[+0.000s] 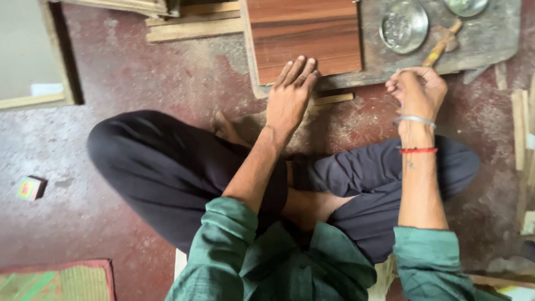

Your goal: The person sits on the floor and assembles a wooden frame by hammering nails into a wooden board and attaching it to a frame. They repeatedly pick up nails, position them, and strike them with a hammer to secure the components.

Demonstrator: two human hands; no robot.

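I sit cross-legged on a dusty red floor. My left hand (290, 95) lies flat, fingers stretched, on the near edge of a brown wood-grain board (304, 30). My right hand (418, 92) is curled into a loose fist at the near edge of a grey slab (485, 39). A tiny blue tip shows by its fingers; I cannot tell what it is. A wooden-handled hammer (440, 47) lies on the slab just beyond that hand. A thin wood strip (332, 99) rests on the floor between my hands.
Two round metal dishes (404, 25) (465, 5) sit on the slab. Wood battens (192, 28) lie at the top left and more offcuts (521, 128) at the right edge. A small colourful box (29, 188) and a woven mat (56, 281) are at the left.
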